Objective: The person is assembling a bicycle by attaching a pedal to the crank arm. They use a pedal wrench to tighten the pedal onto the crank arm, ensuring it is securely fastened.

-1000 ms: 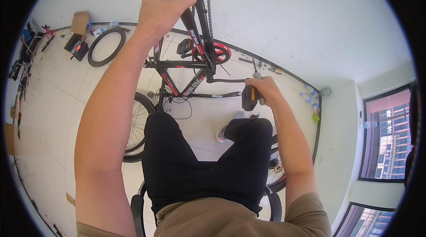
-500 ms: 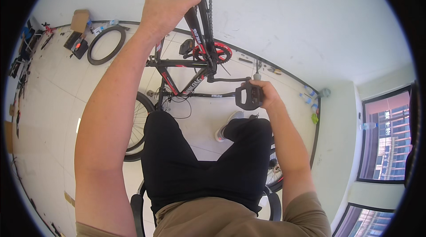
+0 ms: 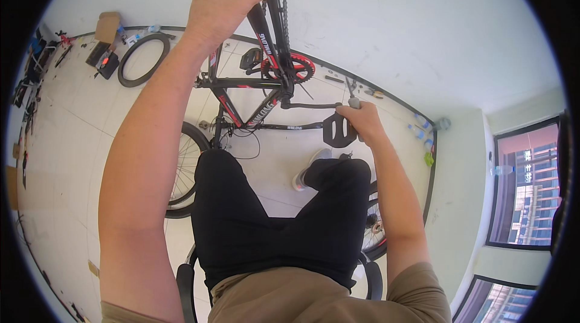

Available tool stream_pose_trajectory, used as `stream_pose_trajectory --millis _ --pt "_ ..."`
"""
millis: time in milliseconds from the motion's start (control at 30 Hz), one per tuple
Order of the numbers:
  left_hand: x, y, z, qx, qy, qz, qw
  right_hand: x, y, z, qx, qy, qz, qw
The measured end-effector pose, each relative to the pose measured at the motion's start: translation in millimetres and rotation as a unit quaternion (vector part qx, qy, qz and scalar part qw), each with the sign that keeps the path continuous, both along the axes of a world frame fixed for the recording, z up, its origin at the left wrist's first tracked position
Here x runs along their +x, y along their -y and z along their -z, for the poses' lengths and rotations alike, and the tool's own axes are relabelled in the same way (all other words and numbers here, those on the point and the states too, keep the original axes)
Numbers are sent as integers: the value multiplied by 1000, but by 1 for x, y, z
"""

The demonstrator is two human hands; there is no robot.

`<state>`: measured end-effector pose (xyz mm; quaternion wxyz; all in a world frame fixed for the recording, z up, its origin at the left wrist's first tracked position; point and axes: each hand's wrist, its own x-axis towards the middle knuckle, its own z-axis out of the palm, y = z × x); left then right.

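Note:
A black bicycle frame [image 3: 266, 83] with red and white markings stands before me. My left hand [image 3: 222, 6] is closed around the upper end of its tubing, near the hanging chain [image 3: 285, 6]; the black piece by its fingers is blurred. Lower down, the crank arm [image 3: 311, 105] reaches right to a black platform pedal [image 3: 338, 131]. My right hand [image 3: 364, 122] is closed at that pedal's right side, thumb over its upper edge. A grey-handled tool [image 3: 354, 103] with a thin shaft shows at this hand, partly hidden. The red chainring [image 3: 309, 68] and second pedal [image 3: 251, 59] lie beyond.
Spoked wheels lie beside my left knee [image 3: 181, 187] and right leg [image 3: 376, 226]. A loose tyre [image 3: 125, 75], an open cardboard box [image 3: 107, 25] and a black case are at the far left. Tools [image 3: 374, 93] and plastic bottles [image 3: 421, 132] line the right wall.
The pedal has turned so its broad face shows more. My right hand has shifted slightly right, and the grey-handled tool has tilted. My left hand and the frame have moved slightly left.

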<state>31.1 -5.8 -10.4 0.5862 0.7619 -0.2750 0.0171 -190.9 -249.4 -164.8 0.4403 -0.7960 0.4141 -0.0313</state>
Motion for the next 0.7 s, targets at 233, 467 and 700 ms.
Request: stream_pose_trajectory --millis 233,467,700 --pt "-1 0 1 0 -2 5 1000 15 -2 -6 -159 -160 -57 973" --pt "-2 1 0 -1 9 12 1000 6 25 44 20 -67 3 998" --pt "3 3 8 -28 8 11 1000 8 16 66 124 -27 91 988"
